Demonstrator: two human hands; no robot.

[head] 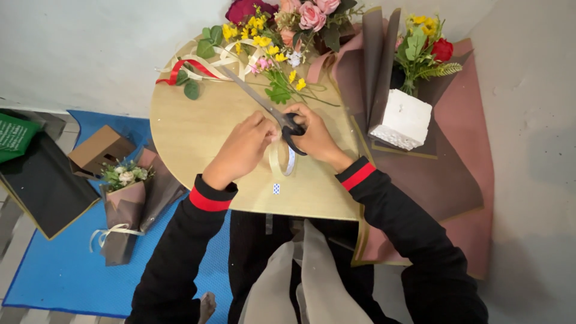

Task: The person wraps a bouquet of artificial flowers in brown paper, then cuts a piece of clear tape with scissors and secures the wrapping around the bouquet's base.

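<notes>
My right hand (316,137) grips the black handles of long silver scissors (259,100), whose blades point up-left across the round wooden table (192,129). My left hand (243,149) pinches a cream ribbon loop (280,161) just below the scissor handles. A small scrap (276,188) lies on the table under the loop. Both hands nearly touch at the table's near middle.
Yellow, pink and red artificial flowers (270,36) and red and cream ribbons (192,66) lie at the table's far edge. Brown and pink wrapping sheets (444,162) with a white foam block (403,119) sit right. A wrapped bouquet (125,198), cardboard box (99,150) and blue mat (60,264) are left.
</notes>
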